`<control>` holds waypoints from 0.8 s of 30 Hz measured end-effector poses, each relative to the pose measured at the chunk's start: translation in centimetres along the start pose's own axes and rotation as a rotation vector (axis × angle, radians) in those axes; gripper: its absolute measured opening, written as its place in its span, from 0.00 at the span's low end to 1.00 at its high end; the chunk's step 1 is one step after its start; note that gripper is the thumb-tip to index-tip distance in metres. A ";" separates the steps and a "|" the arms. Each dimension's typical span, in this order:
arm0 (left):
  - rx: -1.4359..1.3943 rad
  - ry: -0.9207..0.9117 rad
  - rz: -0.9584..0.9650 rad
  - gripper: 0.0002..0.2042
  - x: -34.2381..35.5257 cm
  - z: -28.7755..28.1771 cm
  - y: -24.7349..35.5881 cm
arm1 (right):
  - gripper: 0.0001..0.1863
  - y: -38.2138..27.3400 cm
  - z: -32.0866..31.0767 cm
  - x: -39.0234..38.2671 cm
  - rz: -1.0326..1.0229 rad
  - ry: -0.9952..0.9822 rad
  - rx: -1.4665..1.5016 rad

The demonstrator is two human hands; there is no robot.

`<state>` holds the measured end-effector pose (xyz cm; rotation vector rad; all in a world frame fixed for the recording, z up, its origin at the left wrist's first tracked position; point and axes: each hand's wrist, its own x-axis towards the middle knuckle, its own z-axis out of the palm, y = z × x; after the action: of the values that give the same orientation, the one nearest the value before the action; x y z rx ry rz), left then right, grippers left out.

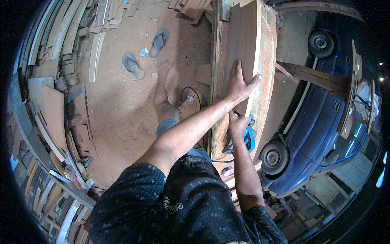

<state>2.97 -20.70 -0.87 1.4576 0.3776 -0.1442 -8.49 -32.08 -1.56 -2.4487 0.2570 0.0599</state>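
Note:
A long wooden board with a pale edge lies lengthwise on a rough timber workbench. My left hand rests on the board's face, fingers stretched along it and thumb spread to the right edge. Below it, my right hand grips the near end of the board, its fingertips partly hidden. Right beside that hand, partly behind it, sits a blue power tool with a black cord. A small pink and blue object lies lower on the bench.
Stacked planks line the left side. Two flip-flops and my bare foot are on the dirt floor. A blue car stands right of the bench, crossed by a dark beam.

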 end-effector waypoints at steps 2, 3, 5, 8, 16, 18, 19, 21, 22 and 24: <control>0.002 -0.009 -0.015 0.58 0.2 0.0 0.1 | 0.19 -0.8 -0.2 0.2 -0.019 -0.003 0.002; 0.004 -0.013 -0.023 0.57 0.3 0.1 0.2 | 0.19 -1.1 -0.3 0.5 -0.023 -0.013 -0.001; -0.004 0.029 -0.026 0.58 0.5 0.4 0.3 | 0.18 -1.2 -0.2 0.9 -0.047 -0.006 0.017; 0.026 0.097 0.002 0.57 1.1 1.0 -0.3 | 0.16 -1.2 0.0 1.5 -0.100 0.022 0.035; -0.032 0.015 -0.004 0.56 -3.5 2.3 -2.1 | 0.17 -0.2 -0.1 0.5 0.085 -0.028 0.017; -0.081 0.059 0.011 0.56 -4.7 3.3 -3.6 | 0.19 -1.1 -0.5 0.4 0.067 -0.057 -0.040; -0.106 0.079 0.020 0.55 -5.2 3.5 -3.6 | 0.20 -1.1 -0.5 0.2 0.061 -0.048 -0.028; -0.082 0.084 0.025 0.54 -5.9 3.6 -3.7 | 0.22 -1.1 -0.6 -0.1 0.049 -0.030 -0.003; -0.091 0.078 0.020 0.54 -6.1 3.6 -3.7 | 0.22 -1.0 -0.6 -0.1 0.063 -0.018 0.017; -0.106 0.047 -0.017 0.54 -6.5 3.7 -3.6 | 0.22 -1.0 -0.6 -0.3 0.093 0.007 0.059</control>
<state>-3.60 -25.59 -1.82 1.3554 0.4300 -0.1018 -8.56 -31.69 -0.42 -2.3778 0.3705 0.0831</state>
